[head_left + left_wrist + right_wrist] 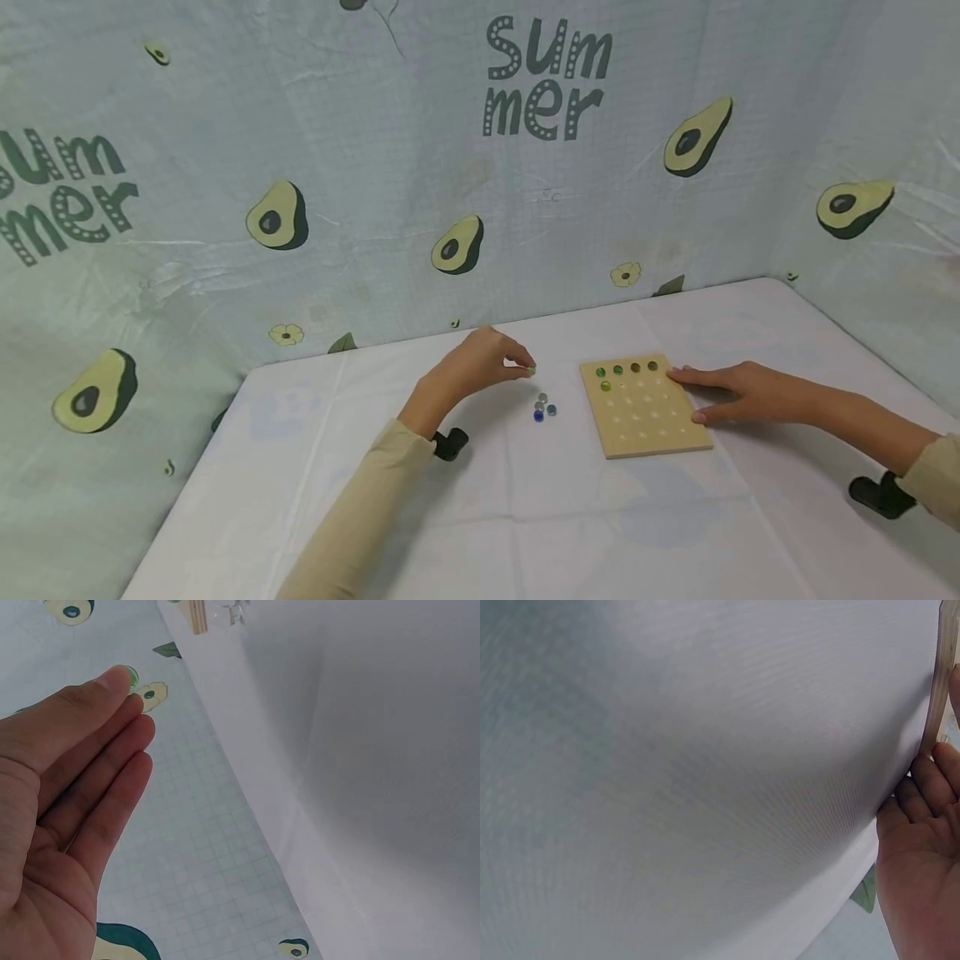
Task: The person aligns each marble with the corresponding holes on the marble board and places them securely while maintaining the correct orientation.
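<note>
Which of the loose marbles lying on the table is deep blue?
The blue marble lying nearest the person's body; the other loose marbles beside it look paler and greyish.

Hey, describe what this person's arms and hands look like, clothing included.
The left hand and right hand wear no gloves. The left sleeve and right sleeve are plain beige. A small black device sits near the left cuff, a similar one near the right.

A white-covered table (465, 533) carries a pale wooden board (632, 425) and, near it, loose marbles (538, 416).
</note>
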{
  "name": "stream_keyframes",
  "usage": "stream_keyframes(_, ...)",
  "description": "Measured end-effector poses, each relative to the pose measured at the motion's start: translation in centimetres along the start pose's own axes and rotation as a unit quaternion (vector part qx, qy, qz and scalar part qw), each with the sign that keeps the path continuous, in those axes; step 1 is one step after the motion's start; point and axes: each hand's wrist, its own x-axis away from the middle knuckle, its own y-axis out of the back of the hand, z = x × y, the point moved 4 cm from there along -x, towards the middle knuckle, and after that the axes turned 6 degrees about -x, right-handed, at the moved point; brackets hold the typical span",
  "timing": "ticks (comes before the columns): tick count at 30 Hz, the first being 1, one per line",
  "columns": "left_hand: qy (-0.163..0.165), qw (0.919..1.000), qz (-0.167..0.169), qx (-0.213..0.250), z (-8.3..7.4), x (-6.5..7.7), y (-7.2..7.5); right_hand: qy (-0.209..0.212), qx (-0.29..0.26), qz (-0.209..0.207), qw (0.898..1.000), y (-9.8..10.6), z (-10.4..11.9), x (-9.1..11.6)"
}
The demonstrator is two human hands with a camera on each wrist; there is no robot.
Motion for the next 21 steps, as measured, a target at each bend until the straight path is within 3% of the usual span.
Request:
stream_keyframes(10, 0.019, 0.9997, -0.016, 0.009, -0.52, 0.04, 0.76, 0.002, -0.008, 0.000, 1.000, 0.60, -0.09, -0.21)
stream_keyframes(16, 0.033, 0.9988, -0.017, 0.033, -0.66, 0.05, 0.32, -0.008, -0.011, 0.005, 1.000, 0.34, -0.08, -0.09)
stream_keyframes(21, 0.034, 0.9989, -0.016, 0.027, -1.00, -0.21, 0.09, -0.014, -0.018, 0.006, 1.000, 0.09, -0.08, 0.19)
